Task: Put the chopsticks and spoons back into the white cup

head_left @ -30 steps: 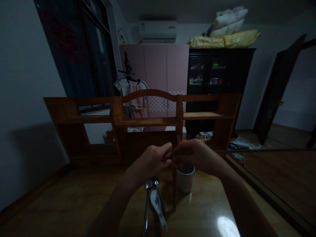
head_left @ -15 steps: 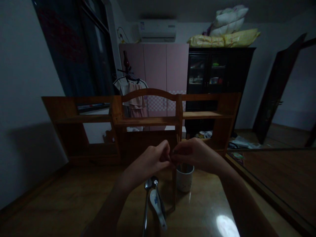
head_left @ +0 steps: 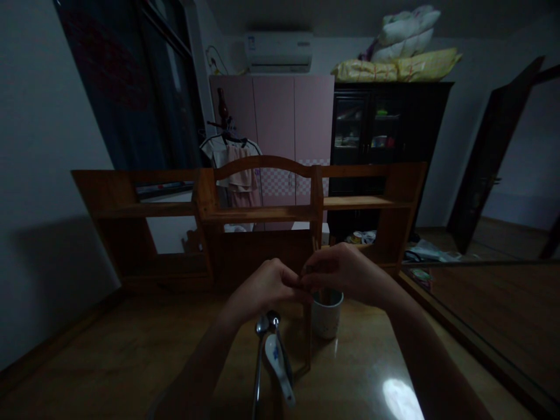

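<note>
My left hand (head_left: pixel 268 286) and my right hand (head_left: pixel 345 271) meet in front of the wooden shelf, their fingertips pressed together in a pinch. Whatever lies between the fingers is too dark and small to make out. Just behind and below my right hand stands a white patterned cup (head_left: pixel 327 324) with thin wooden sticks in it, partly covered by that hand. Under my left hand a white ceramic spoon (head_left: pixel 276 363) with a blue mark lies on the table. Beside it are two metal spoons, one (head_left: pixel 259 356) on the left and another (head_left: pixel 275 319) partly under the ceramic one.
A wooden shelf unit (head_left: pixel 258 216) spans the back of the shiny wooden table (head_left: pixel 359 373). A wall rises close on the left. Beyond the shelf are a pink wardrobe (head_left: pixel 273 116), a black cabinet (head_left: pixel 394 128) and hanging clothes (head_left: pixel 240 169).
My left hand has lowered slightly, its thumb and fingers straightening from a curled shape towards my right fingertips. My right hand has barely moved. Spoons and cup stay put.
</note>
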`<state>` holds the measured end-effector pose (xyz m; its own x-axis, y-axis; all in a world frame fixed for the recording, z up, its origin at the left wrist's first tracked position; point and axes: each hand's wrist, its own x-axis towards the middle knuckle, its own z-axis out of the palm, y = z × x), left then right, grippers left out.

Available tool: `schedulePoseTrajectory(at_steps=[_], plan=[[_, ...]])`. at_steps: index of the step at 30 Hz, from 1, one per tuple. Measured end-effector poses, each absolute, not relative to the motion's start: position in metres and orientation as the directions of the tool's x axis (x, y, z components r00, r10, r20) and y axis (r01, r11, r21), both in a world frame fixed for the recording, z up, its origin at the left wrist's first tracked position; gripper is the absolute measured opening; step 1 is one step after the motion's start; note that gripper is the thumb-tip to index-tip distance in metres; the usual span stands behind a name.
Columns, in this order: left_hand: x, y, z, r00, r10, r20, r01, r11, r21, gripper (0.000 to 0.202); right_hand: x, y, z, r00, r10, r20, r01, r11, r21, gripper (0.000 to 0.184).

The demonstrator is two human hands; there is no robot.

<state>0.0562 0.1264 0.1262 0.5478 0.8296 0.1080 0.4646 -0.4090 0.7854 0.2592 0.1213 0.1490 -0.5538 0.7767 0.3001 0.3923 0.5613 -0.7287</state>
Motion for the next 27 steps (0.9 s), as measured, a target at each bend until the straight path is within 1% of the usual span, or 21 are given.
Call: schedulePoseTrajectory(at_steps=[5, 11, 19, 22, 24, 27], plan=[[0.055, 0.127, 0.13, 0.558, 0.826, 0.081, 0.465, -0.392, 0.794, 0.036, 0.255, 0.122, 0.15, -0.55, 0.772, 0.317, 0.396, 0.576, -0.715, 0.014], [0.055, 0.128, 0.127, 0.55, 0.827, 0.116, 0.446, -0.408, 0.796, 0.038, 0.255, 0.123, 0.149, -0.544, 0.771, 0.331, 0.409, 0.588, -0.698, 0.018], [0.058, 0.12, 0.131, 0.538, 0.827, 0.164, 0.371, -0.407, 0.835, 0.033, 0.255, 0.12, 0.152, -0.548, 0.759, 0.352, 0.37, 0.598, -0.711, 0.013], [0.059, 0.118, 0.132, 0.528, 0.836, 0.152, 0.352, -0.378, 0.856, 0.032, 0.255, 0.117, 0.154, -0.541, 0.754, 0.373, 0.378, 0.614, -0.693, 0.014], [0.061, 0.117, 0.133, 0.532, 0.837, 0.127, 0.313, -0.334, 0.889, 0.031, 0.257, 0.115, 0.157, -0.544, 0.746, 0.385, 0.372, 0.625, -0.687, 0.015], [0.064, 0.116, 0.133, 0.53, 0.838, 0.127, 0.263, -0.305, 0.915, 0.028, 0.261, 0.112, 0.161, -0.554, 0.734, 0.393, 0.346, 0.633, -0.693, 0.016]])
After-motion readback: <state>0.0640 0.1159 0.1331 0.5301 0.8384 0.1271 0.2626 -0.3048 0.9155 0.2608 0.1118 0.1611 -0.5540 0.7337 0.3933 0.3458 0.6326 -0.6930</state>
